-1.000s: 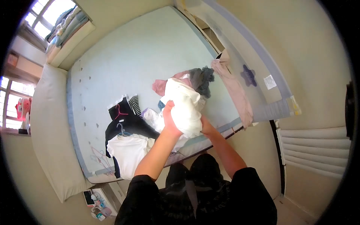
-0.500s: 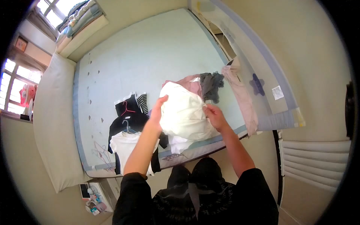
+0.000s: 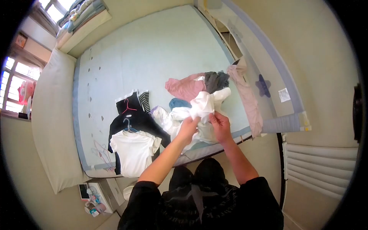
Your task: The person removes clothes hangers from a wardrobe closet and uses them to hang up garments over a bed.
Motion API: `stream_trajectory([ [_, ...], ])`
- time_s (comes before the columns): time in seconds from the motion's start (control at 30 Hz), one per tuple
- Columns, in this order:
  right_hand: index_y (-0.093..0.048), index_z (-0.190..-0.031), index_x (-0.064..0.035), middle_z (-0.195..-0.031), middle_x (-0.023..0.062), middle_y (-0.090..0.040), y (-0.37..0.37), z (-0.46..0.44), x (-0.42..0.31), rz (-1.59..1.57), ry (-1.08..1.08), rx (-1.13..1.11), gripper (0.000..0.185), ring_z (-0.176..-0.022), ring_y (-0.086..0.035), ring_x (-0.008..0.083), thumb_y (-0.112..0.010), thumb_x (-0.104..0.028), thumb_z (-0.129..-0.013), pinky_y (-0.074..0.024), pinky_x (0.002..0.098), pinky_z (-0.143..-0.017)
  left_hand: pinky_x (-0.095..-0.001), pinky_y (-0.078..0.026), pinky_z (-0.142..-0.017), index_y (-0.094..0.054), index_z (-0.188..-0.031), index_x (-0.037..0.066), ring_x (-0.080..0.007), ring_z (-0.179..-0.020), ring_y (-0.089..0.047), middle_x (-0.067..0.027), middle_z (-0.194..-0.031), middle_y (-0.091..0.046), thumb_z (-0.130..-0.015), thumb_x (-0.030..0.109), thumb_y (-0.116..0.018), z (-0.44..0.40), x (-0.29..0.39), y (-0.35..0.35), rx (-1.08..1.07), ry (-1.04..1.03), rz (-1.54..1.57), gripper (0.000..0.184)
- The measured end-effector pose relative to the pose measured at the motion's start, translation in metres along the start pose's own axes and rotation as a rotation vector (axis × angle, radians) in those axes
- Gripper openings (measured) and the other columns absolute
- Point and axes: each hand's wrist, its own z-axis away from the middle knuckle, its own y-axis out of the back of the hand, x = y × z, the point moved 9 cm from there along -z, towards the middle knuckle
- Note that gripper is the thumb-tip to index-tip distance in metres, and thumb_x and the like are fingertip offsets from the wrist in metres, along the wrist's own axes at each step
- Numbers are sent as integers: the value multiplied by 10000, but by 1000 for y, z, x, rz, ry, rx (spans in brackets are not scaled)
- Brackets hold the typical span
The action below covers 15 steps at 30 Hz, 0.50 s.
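A bunched white garment (image 3: 203, 102) is pinched between both hands over the near edge of the bed; its exact kind does not show. My left hand (image 3: 188, 128) grips its lower left part with closed fingers. On the other side my right hand (image 3: 221, 126) pinches the fabric near its lower edge. More white clothes lie crumpled under and left of the hands, beside a blue folded cloth (image 3: 179, 103). Behind them rest a pink garment (image 3: 186, 86) and a dark grey garment (image 3: 216, 81).
To the left, a white T-shirt (image 3: 135, 149) on a blue hanger overlaps a black top (image 3: 143, 124). A pink hanger (image 3: 127, 106) sits in another dark garment. Loose hangers (image 3: 101, 155) lie near the bed's left corner. A mesh bed rail (image 3: 264, 50) borders the right side.
The white garment, spread out wide before, is now gathered smaller and lower. My left hand has moved right, close to my right hand, uncovering the pink garment and blue cloth.
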Motion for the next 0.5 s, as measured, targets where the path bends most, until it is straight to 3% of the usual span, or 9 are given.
stream_trajectory([
  [0.07, -661, -1136, 2, -1044, 69, -704, 8, 3, 11, 20, -9, 24, 292, -922, -680, 158, -559, -255, -1043, -552, 295, -828, -297, -460, -782, -684, -1116, 100, -119, -868, -588, 21, -977, -655, -992, 313, -604, -14, -12, 6, -2, -30, -1, 259],
  [0.17, -657, -1109, -11, -1041, 77, -707, 38, 0, -13, -320, -126, 171, 280, -909, -683, 157, -551, -262, -1046, -568, 323, -824, -305, -466, -732, -689, -1132, 83, -108, -863, -598, 13, -961, -678, -1010, 283, -581, -25, -4, 28, 4, -133, -240, 258],
  [0.3, -638, -1106, -12, -1031, 101, -708, 94, -5, 3, -535, -118, 361, 286, -912, -695, 187, -517, -266, -1055, -589, 374, -820, -310, -477, -758, -695, -1171, 80, -122, -851, -603, 1, -1010, -694, -1012, 290, -577, -24, 14, 61, 18, -156, -384, 289],
  [0.4, -623, -1121, 17, -1051, 133, -702, 141, -6, 17, -539, -97, 435, 313, -921, -700, 232, -503, -265, -1056, -601, 394, -808, -416, -582, -830, -643, -1199, -13, -220, -929, -686, -96, -1102, -707, -1004, 205, -542, -24, 17, 93, 63, 20, -134, 309],
  [0.47, -610, -1133, 25, -1052, 145, -701, 174, -5, 26, -530, -69, 473, 319, -940, -704, 237, -500, -263, -1056, -614, 398, -791, -473, -601, -854, -597, -1226, -60, -282, -1047, -695, -164, -1148, -699, -998, 148, -493, -22, 28, 105, -69, -38, 150, 326],
  [0.5, -599, -1149, 28, -1054, 145, -700, 192, -4, 34, -564, -61, 526, 324, -938, -704, 236, -499, -266, -1057, -615, 397, -783, -511, -565, -938, -567, -1261, -74, -319, -1127, -670, -204, -1204, -679, -994, 134, -453, -16, 37, 108, -128, -37, 320, 356],
])
